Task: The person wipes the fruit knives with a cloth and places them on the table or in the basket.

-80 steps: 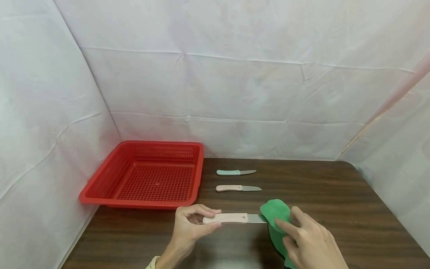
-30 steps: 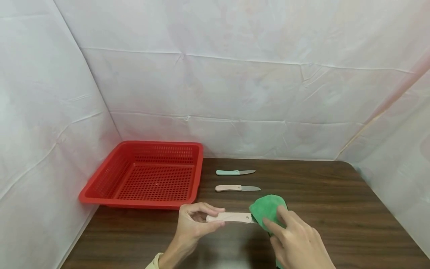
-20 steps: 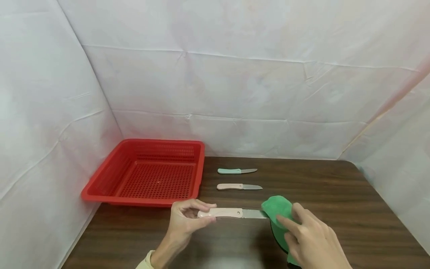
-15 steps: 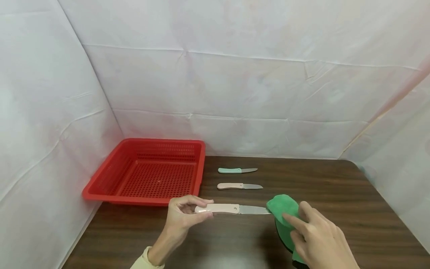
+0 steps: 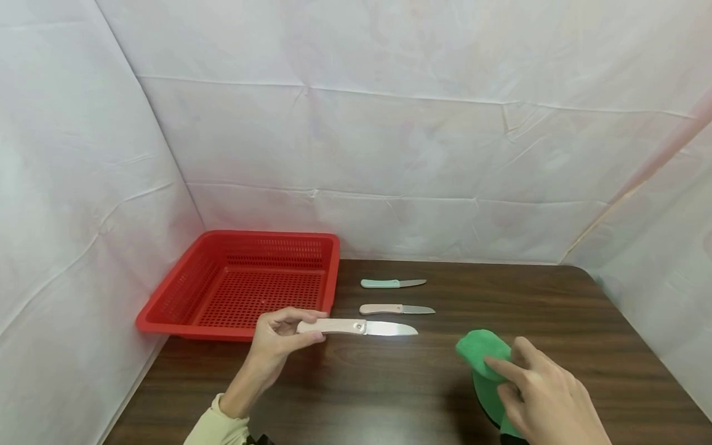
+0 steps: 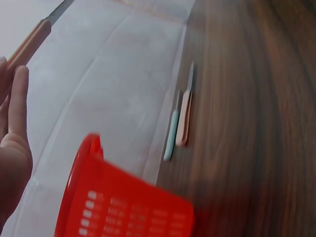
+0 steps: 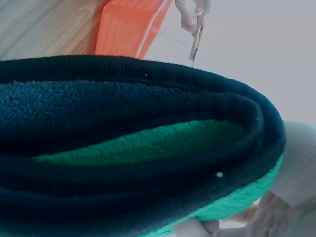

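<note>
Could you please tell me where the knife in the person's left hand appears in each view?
Head: the held knife is near mid-width, below mid-height, blade pointing right.
Left wrist: the held knife is in the upper-left corner, its blade cut off by the top edge.
Right wrist: the held knife is at the top, right of centre, blade pointing down.
Shared landmark: the red basket, visible in all three.

Basket [image 5: 200,330]: stood on the counter's [image 5: 534,309] left side, near the backdrop [image 5: 389,148].
Rear folding knife [image 5: 381,283]: lay on the counter, right of the basket.
Front folding knife [image 5: 381,308]: lay just before the rear one, blade also rightward.
Held folding knife [image 5: 336,326]: was before both, between the left fingers [image 5: 297,314].
Towel [image 5: 483,350]: was in the right fingers [image 5: 503,368], right of all three knives.
</note>
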Demonstrator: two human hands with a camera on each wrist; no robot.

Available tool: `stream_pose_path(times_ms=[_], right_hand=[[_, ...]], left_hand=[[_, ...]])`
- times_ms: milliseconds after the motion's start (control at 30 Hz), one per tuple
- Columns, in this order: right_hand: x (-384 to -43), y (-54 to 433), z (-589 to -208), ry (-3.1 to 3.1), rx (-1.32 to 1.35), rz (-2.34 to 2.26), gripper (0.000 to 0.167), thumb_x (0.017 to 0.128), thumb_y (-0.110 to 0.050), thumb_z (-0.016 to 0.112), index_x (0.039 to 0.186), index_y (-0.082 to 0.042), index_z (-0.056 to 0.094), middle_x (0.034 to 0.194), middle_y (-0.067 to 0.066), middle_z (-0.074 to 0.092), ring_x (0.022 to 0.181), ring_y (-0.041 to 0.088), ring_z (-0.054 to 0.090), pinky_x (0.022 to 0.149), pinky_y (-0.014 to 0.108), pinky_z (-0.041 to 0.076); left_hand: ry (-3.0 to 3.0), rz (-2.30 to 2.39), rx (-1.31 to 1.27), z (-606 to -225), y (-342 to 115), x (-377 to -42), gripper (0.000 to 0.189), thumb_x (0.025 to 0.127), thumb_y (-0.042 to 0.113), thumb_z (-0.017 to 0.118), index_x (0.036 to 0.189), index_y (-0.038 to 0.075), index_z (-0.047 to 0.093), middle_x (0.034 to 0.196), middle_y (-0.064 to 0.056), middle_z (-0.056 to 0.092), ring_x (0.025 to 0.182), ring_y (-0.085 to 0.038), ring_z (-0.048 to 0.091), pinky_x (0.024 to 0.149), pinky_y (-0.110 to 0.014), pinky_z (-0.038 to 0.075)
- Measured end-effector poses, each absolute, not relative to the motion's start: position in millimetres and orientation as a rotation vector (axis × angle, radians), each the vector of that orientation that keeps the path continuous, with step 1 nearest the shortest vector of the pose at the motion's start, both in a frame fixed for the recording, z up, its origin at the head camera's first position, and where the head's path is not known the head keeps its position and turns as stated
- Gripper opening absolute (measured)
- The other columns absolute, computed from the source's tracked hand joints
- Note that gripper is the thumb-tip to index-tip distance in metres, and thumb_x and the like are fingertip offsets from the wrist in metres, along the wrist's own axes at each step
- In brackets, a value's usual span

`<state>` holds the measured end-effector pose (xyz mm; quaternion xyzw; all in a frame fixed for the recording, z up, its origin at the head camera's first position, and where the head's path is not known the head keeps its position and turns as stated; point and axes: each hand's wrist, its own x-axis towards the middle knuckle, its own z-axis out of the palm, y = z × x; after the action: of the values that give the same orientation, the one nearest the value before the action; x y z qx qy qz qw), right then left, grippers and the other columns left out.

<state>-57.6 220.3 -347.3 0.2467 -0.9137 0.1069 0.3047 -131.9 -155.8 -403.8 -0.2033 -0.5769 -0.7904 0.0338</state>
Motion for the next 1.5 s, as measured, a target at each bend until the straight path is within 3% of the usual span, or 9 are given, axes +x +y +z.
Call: stream_pose_path(times_ms=[367,600,900,1233,1500], right_hand=[[-59.6,230.4,-351.5,-2.500,0.569,0.267,0.035,0.054,0.000,0.066,0.085,-0.014,0.076,0.082,-0.010,0.040,0.053,-0.004,0.023,0.041,0.018,0.022],[-59.5,237.1,-353.6,-2.542,0.521,0.260,0.033,0.056,-0.002,0.067,0.086,-0.013,0.076,0.082,-0.009,0.041,0.052,-0.004,0.024,0.041,0.018,0.023],[-60.3,241.6,-355.9,-2.561,0.509,0.275,0.032,0.056,-0.001,0.068,0.085,-0.013,0.075,0.082,-0.010,0.043,0.052,-0.004,0.026,0.041,0.018,0.024],[-59.6,244.5,-357.8,-2.582,0.486,0.289,0.032,0.057,-0.001,0.069,0.085,-0.014,0.075,0.081,-0.012,0.039,0.053,-0.004,0.026,0.042,0.019,0.025],[-59.9,245.8,-357.9,-2.592,0.481,0.288,0.032,0.057,-0.001,0.069,0.085,-0.015,0.075,0.080,-0.013,0.037,0.053,-0.004,0.026,0.042,0.019,0.024]], left_hand=[[-1.873,-2.409,-0.460,-409.4,-195.7,-147.7,0.025,0.076,-0.014,0.070,0.100,-0.006,0.067,0.109,-0.017,0.067,0.096,-0.025,0.064,0.077,-0.042,0.055],[-1.987,-2.310,-0.305,-408.2,-222.7,-156.7,0.032,0.076,-0.012,0.071,0.106,-0.014,0.062,0.104,-0.014,0.069,0.087,-0.021,0.067,0.072,-0.036,0.057],[-2.193,-2.171,-0.229,-405.7,-263.2,-168.2,0.032,0.078,-0.003,0.074,0.108,-0.010,0.064,0.101,-0.007,0.071,0.086,-0.017,0.067,0.074,-0.032,0.056],[-2.504,-1.916,-0.037,-406.0,-297.6,-180.5,0.041,0.078,0.018,0.079,0.113,0.001,0.067,0.102,-0.005,0.070,0.090,-0.021,0.062,0.076,-0.033,0.055],[-2.613,-1.906,-0.011,-406.8,-317.4,-191.7,0.045,0.078,0.021,0.079,0.116,-0.001,0.065,0.105,-0.008,0.069,0.090,-0.022,0.062,0.076,-0.035,0.055]])
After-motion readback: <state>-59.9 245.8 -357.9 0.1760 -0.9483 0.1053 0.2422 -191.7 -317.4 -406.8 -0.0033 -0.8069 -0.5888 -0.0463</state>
